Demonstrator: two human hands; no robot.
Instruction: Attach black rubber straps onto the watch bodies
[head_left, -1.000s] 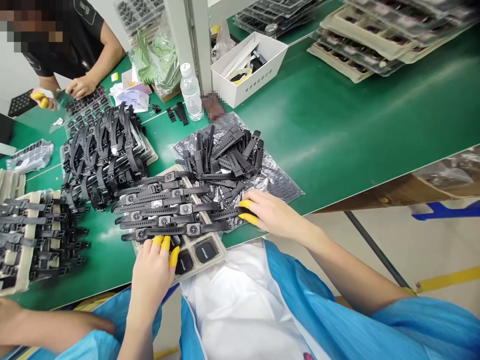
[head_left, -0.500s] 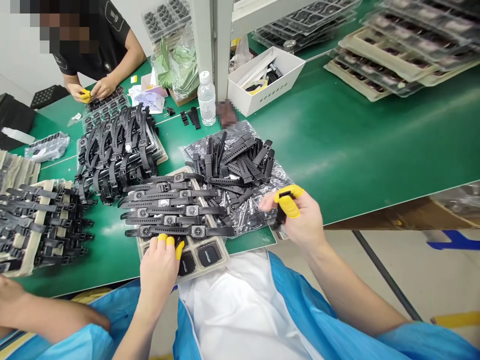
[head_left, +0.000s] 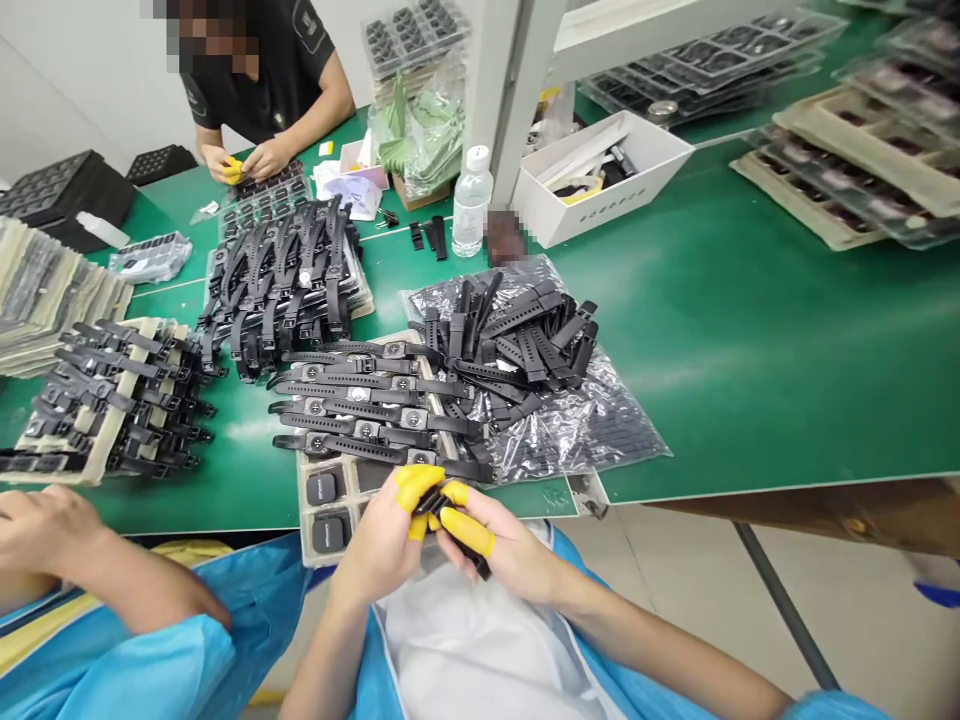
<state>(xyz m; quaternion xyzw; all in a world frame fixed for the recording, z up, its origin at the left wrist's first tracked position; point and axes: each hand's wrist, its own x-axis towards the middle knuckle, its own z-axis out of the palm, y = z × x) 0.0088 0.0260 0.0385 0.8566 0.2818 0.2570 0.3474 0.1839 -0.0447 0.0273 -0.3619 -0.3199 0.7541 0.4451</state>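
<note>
My left hand (head_left: 386,535) and my right hand (head_left: 499,545) meet just below the table's front edge, both with yellow finger cots. Between their fingertips they pinch a small black watch part with a black strap piece (head_left: 469,558) sticking out under my right fingers. Right above them lies a beige tray (head_left: 324,520) holding black watch bodies, with several strapped watches (head_left: 360,420) laid across it. A pile of loose black straps (head_left: 517,345) rests on a clear plastic bag (head_left: 600,425) to the right of the tray.
A heap of assembled watches (head_left: 285,275) and more loaded trays (head_left: 112,405) lie to the left. A water bottle (head_left: 471,203), a white box (head_left: 607,175) and stacked trays (head_left: 847,170) stand farther back. A co-worker's arm (head_left: 90,560) rests at lower left; another person (head_left: 255,150) works across the table.
My right hand lifted a strap off the pile and brought it toward me. My left hand left the tray with a watch part, and both hands now meet. The view shifted right and down.
</note>
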